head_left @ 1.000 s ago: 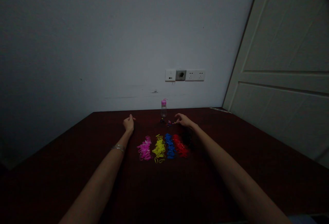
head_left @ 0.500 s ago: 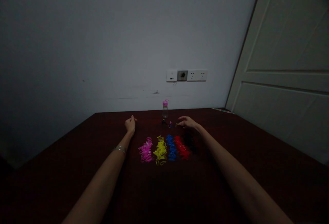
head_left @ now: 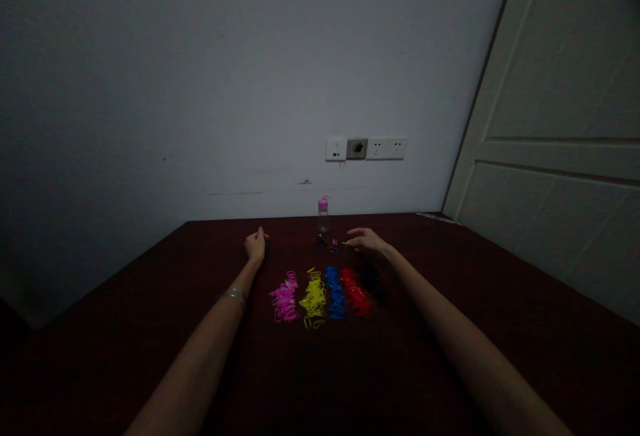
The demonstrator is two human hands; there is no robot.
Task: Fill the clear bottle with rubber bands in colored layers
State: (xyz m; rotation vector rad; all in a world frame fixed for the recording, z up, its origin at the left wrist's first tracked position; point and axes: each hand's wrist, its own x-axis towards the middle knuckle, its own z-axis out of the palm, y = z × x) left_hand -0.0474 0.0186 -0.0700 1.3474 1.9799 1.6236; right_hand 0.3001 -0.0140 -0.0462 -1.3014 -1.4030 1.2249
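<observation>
My right hand (head_left: 367, 241) is over the far part of the table, its fingertips pinching a small yellow rubber band (head_left: 345, 243). My left hand (head_left: 256, 247) rests on the table to the left, fingers curled closed, with nothing visible in it. Between the hands lie a small mixed-colour cluster of bands (head_left: 334, 245) and a dark cluster (head_left: 321, 240). Closer to me, loose rubber bands are sorted by colour: pink (head_left: 285, 299), yellow (head_left: 314, 296), blue (head_left: 335, 295), red (head_left: 357, 293) and black (head_left: 371, 277), the last hard to make out on the dark wood.
A clear bottle with a pink cap (head_left: 323, 216) stands upright behind the clusters. The dark red-brown table (head_left: 150, 303) meets a pale wall carrying sockets (head_left: 386, 149). A panelled door (head_left: 560, 123) is on the right. The light is dim.
The whole view has shifted slightly. Both hands keep nearly the same places, and the yellow band is still between my right fingertips.
</observation>
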